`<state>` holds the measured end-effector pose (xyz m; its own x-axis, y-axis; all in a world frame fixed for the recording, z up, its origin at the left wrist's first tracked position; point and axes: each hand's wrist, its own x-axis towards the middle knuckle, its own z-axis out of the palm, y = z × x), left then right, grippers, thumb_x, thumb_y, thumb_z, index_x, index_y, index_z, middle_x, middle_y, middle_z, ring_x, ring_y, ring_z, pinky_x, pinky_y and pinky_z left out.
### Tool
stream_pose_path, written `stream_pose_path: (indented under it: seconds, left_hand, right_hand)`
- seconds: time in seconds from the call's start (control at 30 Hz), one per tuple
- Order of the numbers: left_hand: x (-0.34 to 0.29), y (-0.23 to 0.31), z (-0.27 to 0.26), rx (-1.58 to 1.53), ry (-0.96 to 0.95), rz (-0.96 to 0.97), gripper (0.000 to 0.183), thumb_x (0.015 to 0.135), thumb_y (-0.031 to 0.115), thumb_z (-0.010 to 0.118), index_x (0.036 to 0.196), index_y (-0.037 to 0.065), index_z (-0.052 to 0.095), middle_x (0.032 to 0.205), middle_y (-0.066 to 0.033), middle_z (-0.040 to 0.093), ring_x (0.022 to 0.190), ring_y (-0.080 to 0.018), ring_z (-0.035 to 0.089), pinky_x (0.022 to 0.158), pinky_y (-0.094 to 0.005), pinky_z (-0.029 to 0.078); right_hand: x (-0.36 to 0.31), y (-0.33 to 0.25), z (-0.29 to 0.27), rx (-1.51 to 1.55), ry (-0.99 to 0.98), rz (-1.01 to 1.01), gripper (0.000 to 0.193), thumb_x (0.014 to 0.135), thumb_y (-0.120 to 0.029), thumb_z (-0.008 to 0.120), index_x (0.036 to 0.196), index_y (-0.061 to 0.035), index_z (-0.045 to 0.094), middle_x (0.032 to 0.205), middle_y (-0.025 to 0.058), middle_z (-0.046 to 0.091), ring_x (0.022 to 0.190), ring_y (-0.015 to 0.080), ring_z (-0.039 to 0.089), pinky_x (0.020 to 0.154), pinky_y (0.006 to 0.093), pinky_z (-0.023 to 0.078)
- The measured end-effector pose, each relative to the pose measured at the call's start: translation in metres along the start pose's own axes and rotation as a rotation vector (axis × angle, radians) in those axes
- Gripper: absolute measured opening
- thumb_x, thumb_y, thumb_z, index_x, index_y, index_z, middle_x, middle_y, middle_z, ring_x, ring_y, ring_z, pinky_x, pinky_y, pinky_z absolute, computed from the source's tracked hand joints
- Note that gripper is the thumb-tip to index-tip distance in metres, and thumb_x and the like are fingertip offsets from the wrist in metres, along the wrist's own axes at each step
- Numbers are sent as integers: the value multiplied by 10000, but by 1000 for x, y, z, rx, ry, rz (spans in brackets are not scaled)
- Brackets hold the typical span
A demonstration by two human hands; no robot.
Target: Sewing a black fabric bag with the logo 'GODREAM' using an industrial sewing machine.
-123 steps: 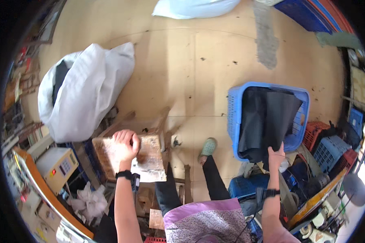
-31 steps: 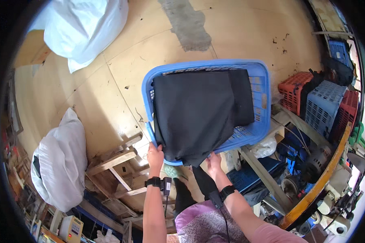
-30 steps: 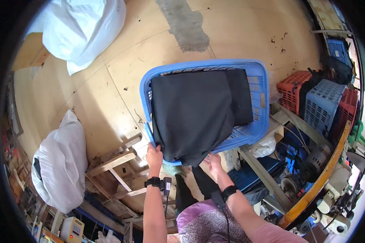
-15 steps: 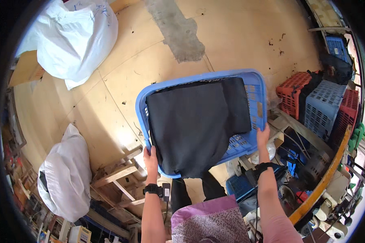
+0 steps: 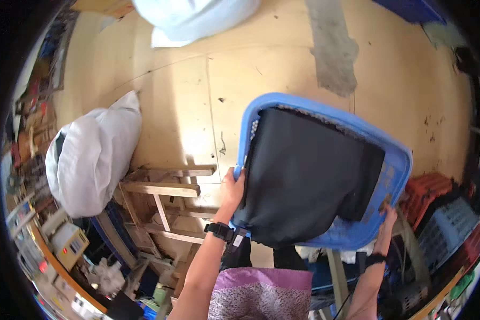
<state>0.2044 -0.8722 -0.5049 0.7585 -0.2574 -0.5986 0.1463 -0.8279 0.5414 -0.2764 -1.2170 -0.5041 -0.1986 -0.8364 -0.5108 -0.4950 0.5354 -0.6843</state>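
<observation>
I hold a blue plastic basket (image 5: 352, 234) in front of me, above the floor, with a hand at each side. Inside lies dark folded fabric (image 5: 304, 170) that looks like a flat stack of cloth; its near end hangs over the basket's near rim. My left hand (image 5: 233, 188) is closed round the left rim. On the lower right side, my right hand (image 5: 389, 213) grips the rim, its fingers partly blurred. Each wrist wears a black strap.
Wooden stools or frames (image 5: 170, 189) stand to my left, near a stuffed white sack (image 5: 93, 160). Another white sack (image 5: 197, 18) sits farther off. Red crates (image 5: 425, 189) and a grey-blue crate (image 5: 450, 224) stand at the right. Machines line the left edge.
The view has swung left, so sacks and stools sit differently in the picture. The basket now appears farther right, its right side angled lower. Both hands keep hold of it.
</observation>
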Motion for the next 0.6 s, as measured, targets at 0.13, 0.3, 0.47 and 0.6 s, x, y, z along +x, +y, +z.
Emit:
stream_pose_path:
  seconds: [0.13, 0.3, 0.47, 0.6]
  left_hand:
    - [-20, -24, -31, 87, 91, -47, 285, 920, 282, 615, 873, 3, 586, 733, -251, 609, 707, -429, 608, 648, -496, 454]
    - [-101, 1, -100, 23, 166, -120, 261, 935, 251, 592, 887, -5, 587, 714, -228, 596, 653, -379, 586, 622, -453, 449]
    - [-188, 6, -171, -86, 155, -407, 228, 938, 224, 582, 949, -4, 587, 671, -160, 555, 615, -245, 557, 609, -391, 446]
    - [-255, -12, -226, -179, 211, -477, 212, 932, 181, 589, 999, -21, 585, 716, -104, 573, 673, -164, 535, 654, -358, 451]
  right_hand:
    - [-41, -15, 27, 116, 20, 132, 77, 767, -67, 650, 780, -10, 600, 629, 52, 510, 567, 178, 471, 523, 325, 365]
    - [-83, -101, 32, -25, -6, 28, 87, 725, -72, 657, 754, -7, 607, 607, 45, 486, 561, 169, 458, 516, 326, 352]
    - [-114, -169, 43, -144, -98, -23, 75, 743, -84, 651, 738, -23, 607, 593, 27, 483, 513, 136, 433, 483, 286, 328]
    - [-162, -234, 61, -294, -218, -163, 74, 762, -79, 651, 764, -9, 625, 583, -2, 500, 481, 103, 431, 460, 253, 321]
